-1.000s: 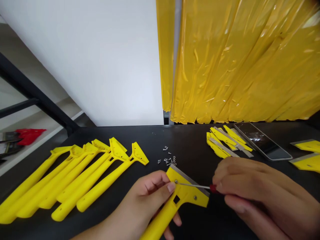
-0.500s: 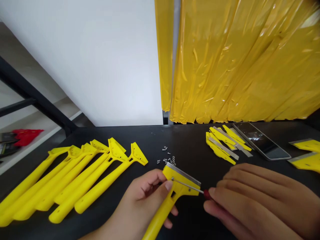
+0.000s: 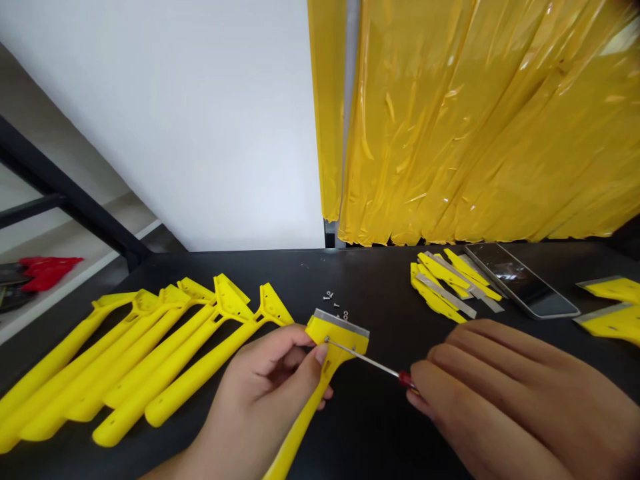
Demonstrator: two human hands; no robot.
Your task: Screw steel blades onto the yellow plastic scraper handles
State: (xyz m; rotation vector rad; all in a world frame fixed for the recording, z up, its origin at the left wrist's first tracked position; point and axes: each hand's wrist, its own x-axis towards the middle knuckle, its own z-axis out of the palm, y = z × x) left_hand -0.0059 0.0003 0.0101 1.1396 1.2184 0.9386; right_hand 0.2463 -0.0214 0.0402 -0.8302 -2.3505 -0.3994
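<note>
My left hand (image 3: 265, 393) is closed round the neck of a yellow scraper (image 3: 341, 333) with a metal blade along its top edge. Its handle slants down to the bottom edge of the view. My right hand (image 3: 510, 400) grips a screwdriver (image 3: 375, 364) by its red handle. The thin shaft reaches left across the scraper head, its tip at the left screw (image 3: 327, 340) beside my left thumb. A second screw sits in the head's right part. Small screws and nuts (image 3: 329, 295) lie behind the scraper, some hidden by it.
Several yellow scraper handles (image 3: 200, 360) lie at the left of the black table (image 3: 380, 280). At the right are yellow plates and blades (image 3: 443, 283), a phone (image 3: 525, 280) and two yellow heads with blades (image 3: 613, 320). Yellow plastic sheeting (image 3: 450, 120) hangs behind.
The scraper and my left hand have moved left and slightly up, and the scraper head is turned flatter. The screwdriver tip moved with it, and more of the shaft shows.
</note>
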